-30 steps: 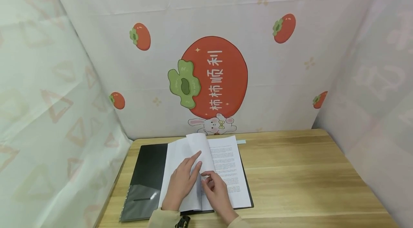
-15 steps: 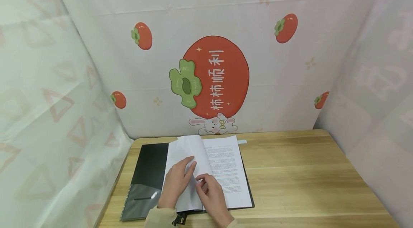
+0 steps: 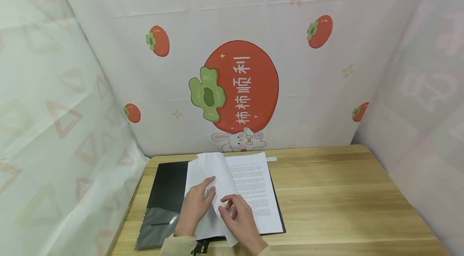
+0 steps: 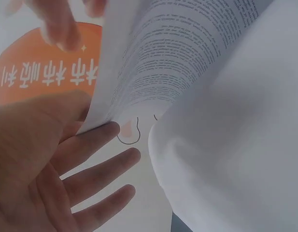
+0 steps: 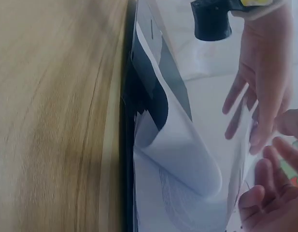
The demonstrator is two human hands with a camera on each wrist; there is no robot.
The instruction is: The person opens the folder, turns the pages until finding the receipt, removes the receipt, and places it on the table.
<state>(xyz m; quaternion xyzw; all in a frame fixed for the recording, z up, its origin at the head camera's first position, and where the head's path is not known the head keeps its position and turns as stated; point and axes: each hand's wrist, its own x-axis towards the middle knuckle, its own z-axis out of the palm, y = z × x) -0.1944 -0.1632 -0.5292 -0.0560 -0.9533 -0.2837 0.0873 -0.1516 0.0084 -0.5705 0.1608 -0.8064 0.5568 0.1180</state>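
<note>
A black folder point(image 3: 170, 185) lies spread on the table with a stack of printed paper point(image 3: 253, 183) in it. One page point(image 3: 217, 167) is raised and curls over to the left. In the head view my left hand point(image 3: 195, 203) is at this page. The left wrist view shows the left thumb and index finger pinching its edge, the other fingers spread. My right hand point(image 3: 237, 217) hovers over the stack's middle, fingers loosely bent, close beside the raised page. The page's lower corner point(image 3: 231, 240) sticks out past the folder's front edge.
A clear pocket point(image 3: 157, 228) sits on the folder's left cover. A pale blue tab point(image 3: 272, 159) pokes out at the upper right of the stack. The wooden table point(image 3: 337, 199) extends to the right. A patterned cloth point(image 3: 174, 79) hangs behind.
My left hand has moved left and slightly down with the page. The page's top has swung left, and its lower corner now juts past the folder's front edge. My right hand has shifted slightly left.
</note>
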